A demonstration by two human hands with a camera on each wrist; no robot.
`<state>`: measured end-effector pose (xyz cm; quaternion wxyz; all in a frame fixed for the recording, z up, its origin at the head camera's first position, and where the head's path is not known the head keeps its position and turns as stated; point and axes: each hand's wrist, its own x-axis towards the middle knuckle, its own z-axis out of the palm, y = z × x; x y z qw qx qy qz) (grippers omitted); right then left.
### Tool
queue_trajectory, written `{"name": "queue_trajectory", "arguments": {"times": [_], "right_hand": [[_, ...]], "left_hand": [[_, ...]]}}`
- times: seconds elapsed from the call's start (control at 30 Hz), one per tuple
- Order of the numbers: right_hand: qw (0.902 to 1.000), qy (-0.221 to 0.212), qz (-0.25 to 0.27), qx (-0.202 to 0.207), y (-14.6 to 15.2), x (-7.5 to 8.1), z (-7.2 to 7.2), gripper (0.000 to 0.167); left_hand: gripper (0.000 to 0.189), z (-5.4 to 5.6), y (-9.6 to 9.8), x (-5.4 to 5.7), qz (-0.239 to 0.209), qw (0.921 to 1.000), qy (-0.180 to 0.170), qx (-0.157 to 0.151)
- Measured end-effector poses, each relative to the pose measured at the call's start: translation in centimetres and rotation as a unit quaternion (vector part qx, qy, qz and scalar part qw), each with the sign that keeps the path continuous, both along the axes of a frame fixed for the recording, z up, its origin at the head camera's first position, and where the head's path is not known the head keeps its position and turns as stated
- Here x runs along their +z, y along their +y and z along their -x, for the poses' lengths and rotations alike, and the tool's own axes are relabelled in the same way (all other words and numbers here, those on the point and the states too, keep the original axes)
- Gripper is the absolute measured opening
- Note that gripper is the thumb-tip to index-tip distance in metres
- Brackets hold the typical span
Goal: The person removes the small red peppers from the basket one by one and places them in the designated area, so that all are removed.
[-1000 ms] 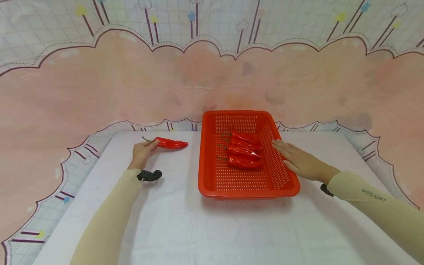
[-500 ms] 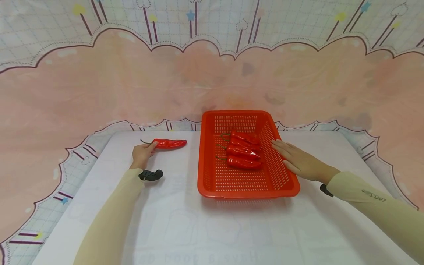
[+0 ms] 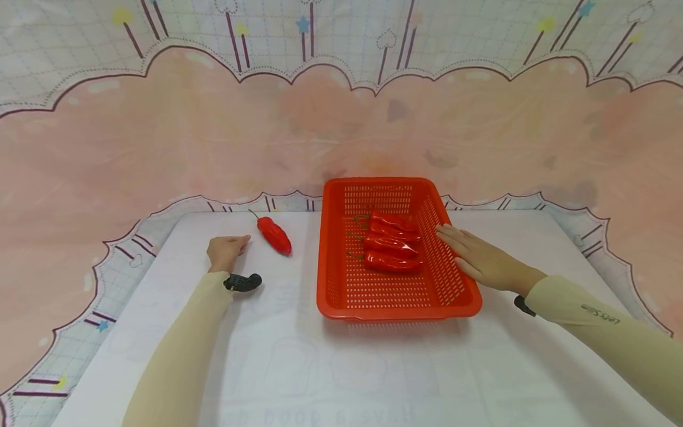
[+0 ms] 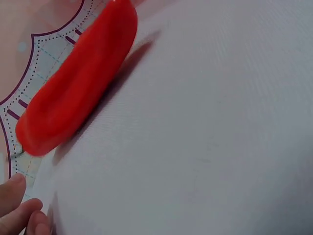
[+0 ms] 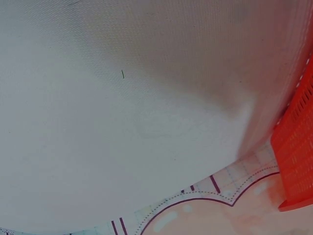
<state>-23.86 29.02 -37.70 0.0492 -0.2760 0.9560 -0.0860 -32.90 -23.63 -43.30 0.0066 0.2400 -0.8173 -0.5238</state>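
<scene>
A red pepper (image 3: 274, 236) with a thin green stem lies slanted on the white table, left of the basket. My left hand (image 3: 226, 251) is just left of the pepper, apart from it, holding nothing. In the left wrist view its loosely bent fingertips (image 4: 33, 210) show at the lower left, below the pepper (image 4: 78, 78). My right hand (image 3: 482, 258) rests with straight fingers against the right side of the red plastic basket (image 3: 399, 312). Inside the basket several red peppers (image 3: 392, 244) lie in a stack of rows, stems to the left. The right wrist view shows no fingers.
The white table (image 3: 267, 356) carries the basket near its middle. A patterned pink and white cloth (image 3: 240, 130) hangs behind and around the table. Black wrist cameras sit on the left wrist (image 3: 242, 282) and right wrist (image 3: 524, 305).
My left hand has let go of the pepper. The pepper has swung from lying nearly level to a slant, its stem now up and away. My right hand and the basket have stayed put.
</scene>
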Motion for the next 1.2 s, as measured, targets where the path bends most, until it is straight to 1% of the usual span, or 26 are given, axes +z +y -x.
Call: {"name": "queue_trajectory", "arguments": {"times": [0.1,0.17,0.37,0.57,0.73,0.83,0.97,1.07,1.2], "right_hand": [[1.0,0.002,-0.001,0.0,0.0,0.0,0.1,0.067],[1.0,0.002,-0.002,-0.001,0.0,0.1,0.1,0.067],[1.0,-0.001,0.0,-0.003,-0.1,0.3,0.1,0.067],[0.9999,-0.006,-0.003,-0.009,-0.2,0.2,0.0,0.068],[0.9999,-0.004,0.0,-0.011,-0.2,0.0,0.0,0.068],[1.0,-0.005,0.003,-0.008,-0.2,-0.1,-0.2,0.068],[0.9999,-0.008,0.005,-0.006,-0.2,0.0,-0.3,0.066],[0.9999,-0.008,0.004,-0.009,-0.2,0.0,-0.3,0.067],[1.0,-0.005,0.004,-0.007,-0.3,0.0,-0.2,0.067]], "left_hand": [[0.041,-0.2,0.0,0.1,-0.009,0.9998,0.015,-0.007],[0.041,-0.2,0.1,0.1,-0.005,0.9998,0.018,-0.013],[0.04,-0.2,0.3,0.0,0.005,0.9996,0.011,-0.024],[0.041,-0.3,0.2,-0.1,0.002,0.9995,-0.001,-0.033],[0.042,-0.5,0.0,-0.2,-0.009,0.9989,0.003,-0.046],[0.044,-0.5,-0.1,-0.1,-0.028,0.9973,0.016,-0.066],[0.046,-0.3,-0.1,0.2,-0.044,0.9931,0.029,-0.105],[0.049,-0.1,-0.1,0.4,-0.039,0.9901,0.025,-0.133],[0.051,0.6,-0.2,0.6,-0.037,0.9872,0.019,-0.154]]}}
